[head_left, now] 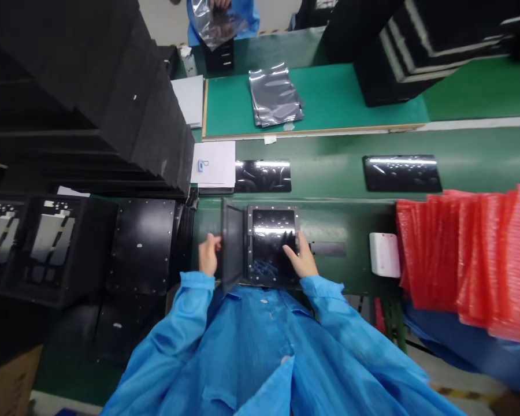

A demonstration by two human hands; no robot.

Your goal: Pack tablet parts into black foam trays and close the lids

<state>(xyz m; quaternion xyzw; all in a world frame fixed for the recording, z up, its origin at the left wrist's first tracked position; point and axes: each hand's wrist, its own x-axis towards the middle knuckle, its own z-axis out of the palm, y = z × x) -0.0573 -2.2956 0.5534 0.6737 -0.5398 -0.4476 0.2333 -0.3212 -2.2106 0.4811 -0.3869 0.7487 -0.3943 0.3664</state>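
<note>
A black flat fixture with a hinged lid lies in front of me. Its frame [249, 248] has screws along the rim, and a glossy dark tablet-like panel [274, 237] lies inside. The dark lid [233, 245] stands nearly upright on the left side. My left hand [208, 255] is just left of the lid, fingers loosely bent and apart, with nothing seen in them; whether it touches the lid is unclear. My right hand [303, 258] rests at the frame's right edge, thumb spread over the panel and fingers along the rim. Nothing is gripped in it.
Red bubble bags [459, 254] and a white box [385, 254] are at right. Dark panels [402, 173] lie beyond. Black foam trays [86, 104] are stacked at left, near another black fixture [142, 245]. Silvery bags [275, 95] lie on a green board; another person's hand [220, 3] shows behind.
</note>
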